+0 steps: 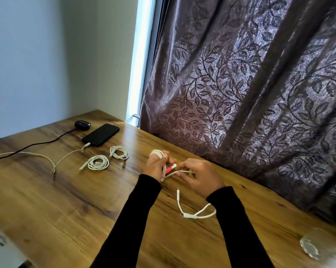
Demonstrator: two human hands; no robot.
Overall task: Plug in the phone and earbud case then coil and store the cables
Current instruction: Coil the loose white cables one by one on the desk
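A black phone (101,134) lies at the far left of the wooden table (66,200) with a white cable (47,157) plugged into its near end. Behind it sits a dark earbud case (82,124) with a dark cable (37,144) attached. Two white coiled cables (97,162) (119,152) rest just in front of the phone. My left hand (155,164) has a white cable with a red plug end (170,168) wound around its fingers. My right hand (200,176) pinches the same cable; its loose tail (194,214) trails on the table.
A patterned purple curtain (240,93) hangs along the table's far right edge, beside a bright window strip (142,64). A clear glass object (310,246) stands at the near right corner. The table's left edge drops off at the lower left.
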